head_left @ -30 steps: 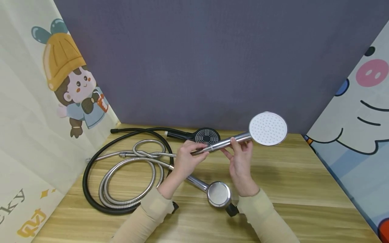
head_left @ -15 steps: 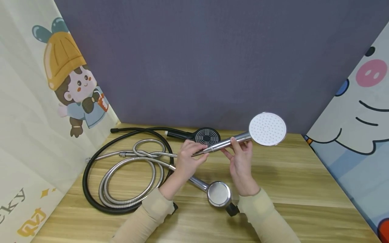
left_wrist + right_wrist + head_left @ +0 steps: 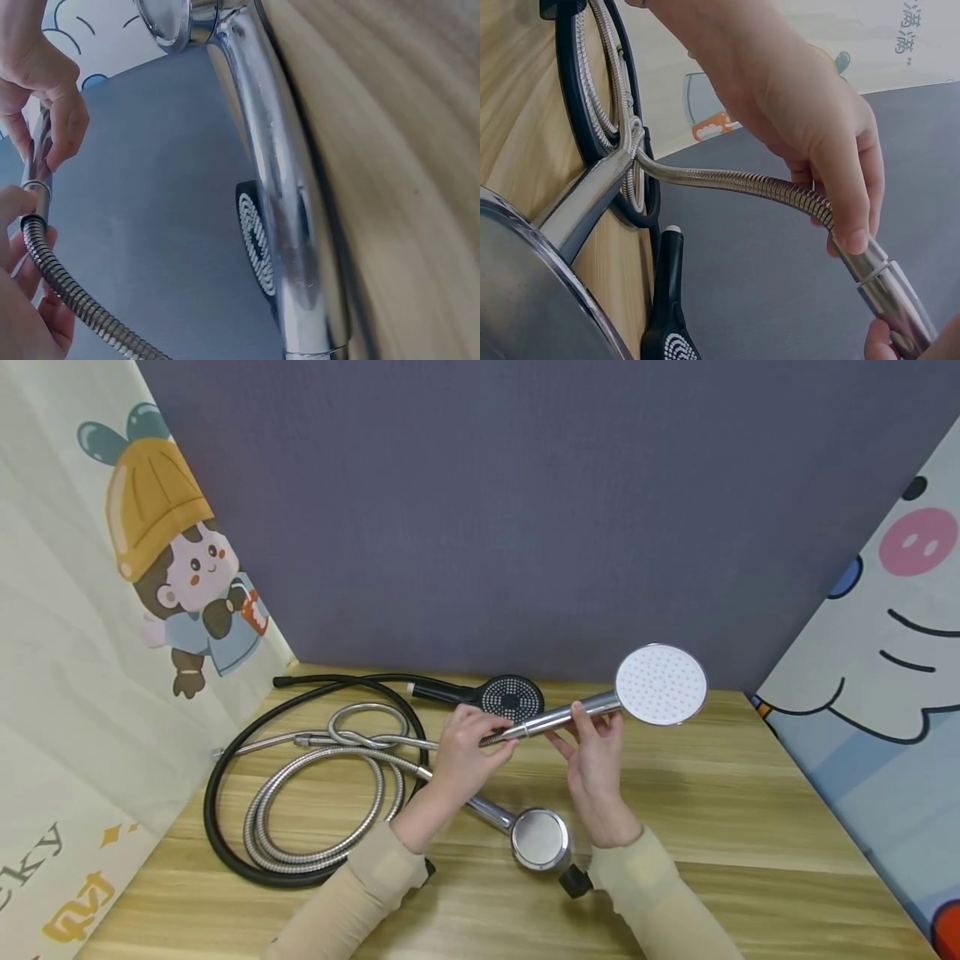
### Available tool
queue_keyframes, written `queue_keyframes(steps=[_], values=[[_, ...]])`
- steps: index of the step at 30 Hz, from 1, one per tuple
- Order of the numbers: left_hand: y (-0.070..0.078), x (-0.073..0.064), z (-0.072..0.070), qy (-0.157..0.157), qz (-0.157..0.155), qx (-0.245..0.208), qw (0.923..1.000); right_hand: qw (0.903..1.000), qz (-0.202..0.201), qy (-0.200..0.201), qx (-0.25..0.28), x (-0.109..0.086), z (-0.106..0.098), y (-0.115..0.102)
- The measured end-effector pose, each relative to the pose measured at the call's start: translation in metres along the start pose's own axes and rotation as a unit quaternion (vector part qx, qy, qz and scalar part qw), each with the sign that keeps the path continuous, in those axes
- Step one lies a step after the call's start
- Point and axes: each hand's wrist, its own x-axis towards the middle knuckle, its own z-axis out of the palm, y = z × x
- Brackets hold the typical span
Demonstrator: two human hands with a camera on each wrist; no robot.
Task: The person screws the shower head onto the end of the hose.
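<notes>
My right hand (image 3: 596, 768) holds a chrome hand shower by its handle (image 3: 573, 713), above the table. Its round white spray face (image 3: 662, 685) points up toward the head camera. At the lower end of that handle, my left hand (image 3: 467, 750) pinches the metal connector (image 3: 864, 262) of a flexible metal shower hose (image 3: 742, 181) between thumb and fingers. Connector and handle meet in line; how tightly they are joined cannot be seen. From my left hand the hose bends back toward the coils on the table.
A second chrome shower head (image 3: 540, 839) lies between my forearms, beside a small black piece (image 3: 575, 881). Behind my hands lies a black shower head (image 3: 512, 697). Coiled metal hose (image 3: 258, 827) and black hose (image 3: 213, 810) spread over the table's left. A grey wall (image 3: 480, 527) stands behind.
The held shower head dips slightly, its white face a little lower than before. The left fingers on the connector shift a little to the right. Everything on the table stays put.
</notes>
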Motion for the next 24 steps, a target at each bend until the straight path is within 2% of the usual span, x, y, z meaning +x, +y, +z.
queue_keyframes(steps=[5,9,15,18,24], values=[[0.0,0.006,0.002,-0.042,-0.006,0.026,0.9988,1.0,-0.001,0.002,-0.003,0.0,-0.002,-0.001],[0.001,0.011,0.004,-0.063,0.014,0.055,0.9964,1.0,-0.005,0.003,-0.007,0.0,-0.002,-0.001],[0.004,0.017,0.01,-0.053,0.086,0.121,0.9875,0.9999,-0.014,0.005,-0.003,-0.001,0.001,0.0],[0.004,0.018,0.012,-0.04,0.109,0.141,0.9832,0.9999,-0.01,0.005,-0.003,-0.001,0.002,0.0],[0.004,0.019,0.014,-0.029,0.131,0.123,0.9833,1.0,-0.004,0.003,-0.008,-0.002,0.003,-0.001]])
